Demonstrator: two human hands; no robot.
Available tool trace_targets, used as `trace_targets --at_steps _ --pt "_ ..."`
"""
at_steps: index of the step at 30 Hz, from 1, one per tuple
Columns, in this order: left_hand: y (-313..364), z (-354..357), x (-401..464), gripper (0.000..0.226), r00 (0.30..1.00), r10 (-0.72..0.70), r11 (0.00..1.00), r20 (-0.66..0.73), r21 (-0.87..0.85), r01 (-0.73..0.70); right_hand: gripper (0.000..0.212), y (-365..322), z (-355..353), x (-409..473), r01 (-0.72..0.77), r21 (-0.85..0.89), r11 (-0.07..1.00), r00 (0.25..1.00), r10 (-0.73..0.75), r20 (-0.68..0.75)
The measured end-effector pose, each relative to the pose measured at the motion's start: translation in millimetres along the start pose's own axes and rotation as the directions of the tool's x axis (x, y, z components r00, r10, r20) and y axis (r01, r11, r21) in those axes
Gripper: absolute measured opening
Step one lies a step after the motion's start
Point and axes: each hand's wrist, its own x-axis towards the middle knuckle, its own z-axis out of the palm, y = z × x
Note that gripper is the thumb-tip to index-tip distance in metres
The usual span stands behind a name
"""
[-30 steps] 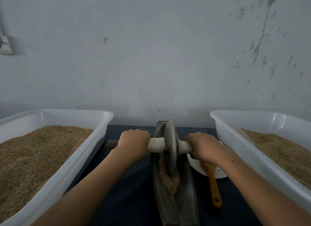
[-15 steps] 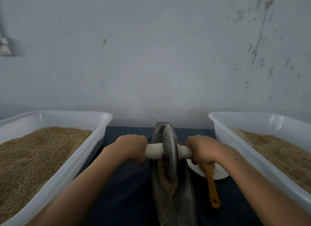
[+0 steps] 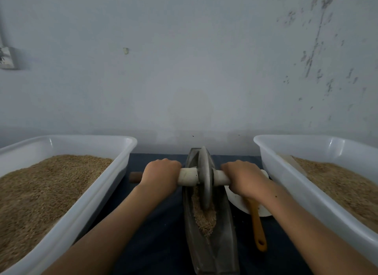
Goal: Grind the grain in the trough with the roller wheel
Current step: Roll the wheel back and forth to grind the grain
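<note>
Small grain-processing workroom, plain and utilitarian.

Landmark is the metal trough (image 3: pixel 210 244) with its roller wheel (image 3: pixel 204 178), standing on a dark blue cloth (image 3: pixel 155 233). Left of it a white plastic tub (image 3: pixel 86 209) heaped with brown grain (image 3: pixel 41 188); right of it a second tub (image 3: pixel 306 193), also holding grain. Behind it a bare pale wall (image 3: pixel 184 70), stained and flaking toward the right, with a switch box (image 3: pixel 7 58) far left.

wheel (image 3: pixel 204 178): dull grey metal | trough (image 3: pixel 221 250): worn matt metal | tubs (image 3: pixel 122 143): glossy translucent plastic | grain (image 3: pixel 204 219): coarse, husky | cloth (image 3: pixel 155 233): dark, matt | wall (image 3: pixel 184 70): flaking paint
</note>
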Motion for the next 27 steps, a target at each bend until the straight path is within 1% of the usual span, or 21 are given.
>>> trace_targets --at_steps 2,4,5,7,9,10,12,14,16,17,18,20,22,24,25,27 --pt "-1.8 -4.1 0.9 0.033 0.991 0.024 1.0 0.129 -0.005 -0.023 0.028 1.8 -4.7 -2.8 0.027 0.009 1.0 0.994 -0.028 0.102" --pt "-5.1 -7.6 2.2 0.043 0.967 0.056 0.998 0.248 -0.052 -0.044 0.028 1.7 -7.7 -5.1 0.043 0.002 0.999 0.985 -0.043 0.165" --pt "-6.8 -8.4 2.5 0.045 0.956 0.068 0.996 0.285 -0.073 -0.049 0.027 1.4 -8.6 -5.3 0.048 -0.008 0.999 0.983 -0.046 0.175" --pt "-9.3 -7.5 2.8 0.046 0.947 0.069 0.994 0.313 -0.097 -0.041 0.026 -0.1 -8.0 -3.8 0.051 -0.037 0.998 0.987 -0.045 0.152" --pt "-9.3 -4.3 3.5 0.043 0.961 0.047 0.995 0.273 -0.097 -0.021 0.024 -2.0 -5.0 -1.2 0.034 -0.049 0.998 0.996 -0.029 0.09" --pt "-8.1 -2.3 3.8 0.039 0.976 0.032 0.996 0.216 -0.083 -0.015 0.024 -2.4 -2.5 0.0 0.016 -0.04 0.999 0.999 -0.014 0.05" --pt "-4.6 1.2 3.7 0.028 0.999 0.002 0.999 0.052 -0.038 0.0 0.023 -2.4 4.1 2.1 -0.018 -0.012 1.0 0.999 0.018 -0.05" --pt "-1.1 3.2 3.1 0.021 0.996 -0.017 1.0 -0.089 -0.013 0.016 0.02 -1.9 10.7 2.8 -0.034 0.005 0.999 0.988 0.034 -0.148" --pt "-0.3 5.3 2.9 0.018 0.988 -0.016 1.0 -0.152 -0.003 0.015 0.016 -1.6 14.0 3.0 -0.028 0.019 0.999 0.981 0.032 -0.194" --pt "-0.8 6.0 3.1 0.019 0.989 -0.011 1.0 -0.149 -0.006 0.011 0.016 -1.4 14.1 2.7 -0.023 0.021 1.0 0.981 0.026 -0.193" --pt "-1.5 5.9 3.4 0.02 0.992 -0.006 1.0 -0.126 -0.011 0.004 0.017 -1.4 12.9 2.3 -0.018 0.016 1.0 0.983 0.021 -0.182" --pt "-4.1 3.7 3.5 0.024 1.0 0.009 1.0 -0.027 -0.02 -0.009 0.021 -1.4 8.4 1.1 -0.007 -0.013 1.0 0.992 0.005 -0.129" --pt "-6.7 -1.0 2.7 0.033 0.992 0.028 0.999 0.122 -0.045 -0.022 0.024 -1.2 1.7 -0.8 0.017 -0.043 0.999 0.999 -0.019 -0.032" --pt "-8.4 -5.6 1.2 0.042 0.963 0.042 0.996 0.264 -0.088 -0.02 0.026 -0.4 -4.8 -3.5 0.046 -0.047 0.998 0.997 -0.042 0.072" --pt "-8.9 -7.2 0.5 0.044 0.951 0.048 0.995 0.306 -0.101 -0.018 0.026 0.1 -7.0 -4.8 0.054 -0.039 0.998 0.992 -0.05 0.115" --pt "-8.7 -8.8 0.0 0.045 0.945 0.049 0.995 0.325 -0.103 -0.016 0.027 1.4 -8.6 -6.0 0.056 -0.021 0.998 0.986 -0.052 0.159"
